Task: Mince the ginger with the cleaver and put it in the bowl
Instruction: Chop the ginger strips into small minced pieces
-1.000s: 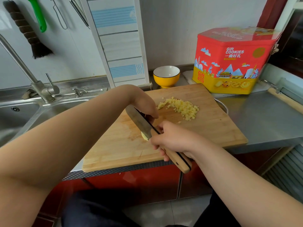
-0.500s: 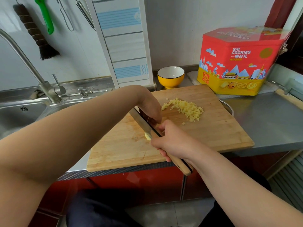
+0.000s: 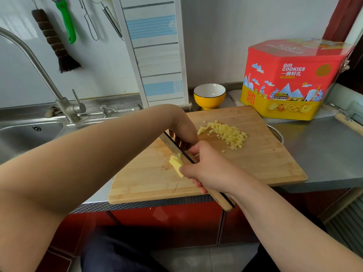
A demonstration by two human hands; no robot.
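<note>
The task is looking about half done, as I am judging it: a heap of minced ginger (image 3: 225, 133) is already lying on the far part of the wooden cutting board (image 3: 265, 163), and a piece of sliced ginger (image 3: 176, 165) is still waiting under the cleaver (image 3: 172, 145) near the middle of the board. The right hand (image 3: 208, 169) is gripping the wooden handle of the cleaver, with its fingers curled around it, and the blade is standing on edge against the slices. The left hand (image 3: 183, 130) is hanging over the spine of the blade at its far end; its fingers are hidden behind the blade and the wrist, so I cannot tell if they are pressing, curled or straight. What is remaining, I think, is cutting the last slices fine and then moving all the ginger to the bowl. The yellow bowl (image 3: 209, 96) is standing just behind the far edge of the board, beside the red cookie tin (image 3: 290, 79), and its white inside is showing nothing in it. The tin is closed, so its contents are not visible.
</note>
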